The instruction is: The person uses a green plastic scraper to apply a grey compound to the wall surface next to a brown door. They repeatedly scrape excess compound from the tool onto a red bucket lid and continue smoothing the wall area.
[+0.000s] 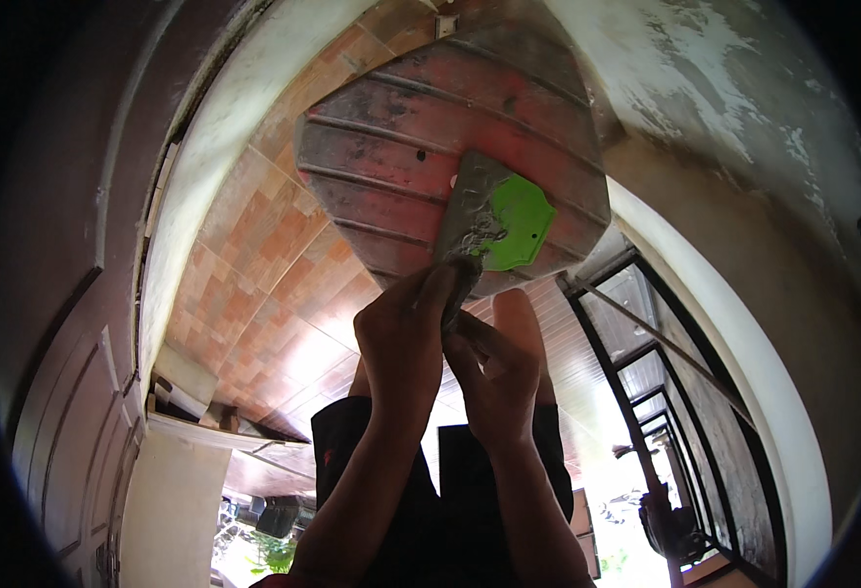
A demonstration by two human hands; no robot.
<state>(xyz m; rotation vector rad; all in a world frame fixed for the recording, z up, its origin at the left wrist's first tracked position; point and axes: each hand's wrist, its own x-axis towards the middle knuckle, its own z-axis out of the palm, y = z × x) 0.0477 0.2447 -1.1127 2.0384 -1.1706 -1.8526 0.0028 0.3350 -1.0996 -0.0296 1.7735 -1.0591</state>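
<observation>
A red ribbed board (382,127), smeared with grey, stands in front of my knees. On it lie a flat grey plate (468,196), wide and blade-like, and a bright green plastic spreader (521,225) with a scalloped edge and a small hole. Wet-looking grey paste (482,235) sits where these two overlap. My left hand (401,318) is closed, its fingers pinching a dark grey, smeared piece (464,281) just below the paste. Curled against the lower end of that piece is my right hand (497,358), also closed. The fingers hide most of it, so its kind cannot be made out.
Brown tiled floor (264,216) runs beneath and left of the board. A panelled door (68,431) is at the far left. On the right are a patchy plastered wall (705,88) and a dark-framed window (666,363). Boards and offcuts (220,416) lie at lower left.
</observation>
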